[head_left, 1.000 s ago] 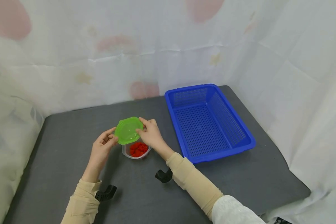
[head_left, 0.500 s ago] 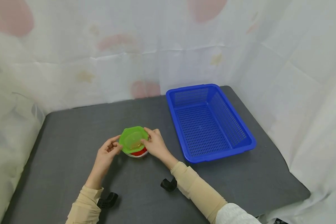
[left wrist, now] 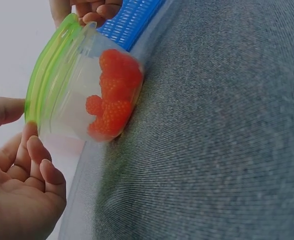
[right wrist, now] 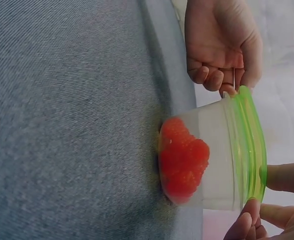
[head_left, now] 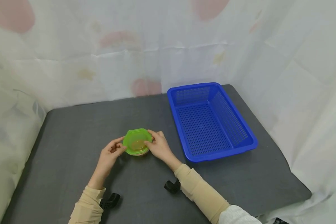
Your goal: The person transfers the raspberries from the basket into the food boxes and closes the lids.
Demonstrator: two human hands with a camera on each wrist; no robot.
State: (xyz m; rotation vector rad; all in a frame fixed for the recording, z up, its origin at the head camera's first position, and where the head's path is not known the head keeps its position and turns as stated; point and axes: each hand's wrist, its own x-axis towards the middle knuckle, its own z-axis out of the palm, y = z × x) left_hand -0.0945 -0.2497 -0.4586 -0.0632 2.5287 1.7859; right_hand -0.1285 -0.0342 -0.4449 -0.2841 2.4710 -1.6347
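A translucent green lid (head_left: 136, 137) lies over the mouth of a clear plastic food container (left wrist: 73, 100). Red raspberries (left wrist: 116, 95) fill the lower part of the container, which stands upright on the grey table. My left hand (head_left: 107, 159) pinches the lid's left edge between thumb and fingers. On the opposite side, my right hand (head_left: 161, 148) pinches the lid's right edge, thumb on top. Both wrist views show the lid right at the container's rim. From the head view the lid hides most of the container and its raspberries.
A blue perforated plastic basket (head_left: 181, 137) stands to the right of the container, near the back of the grey table (head_left: 81, 133). White printed curtains (head_left: 106, 68) hang behind and along the sides. A black wrist mount (head_left: 109, 201) sticks out from the left sleeve.
Both hands have brought the lid down and slightly right, from tilted above the container to flat over its mouth. The raspberries, visible from above before, are now covered. The basket stays put.
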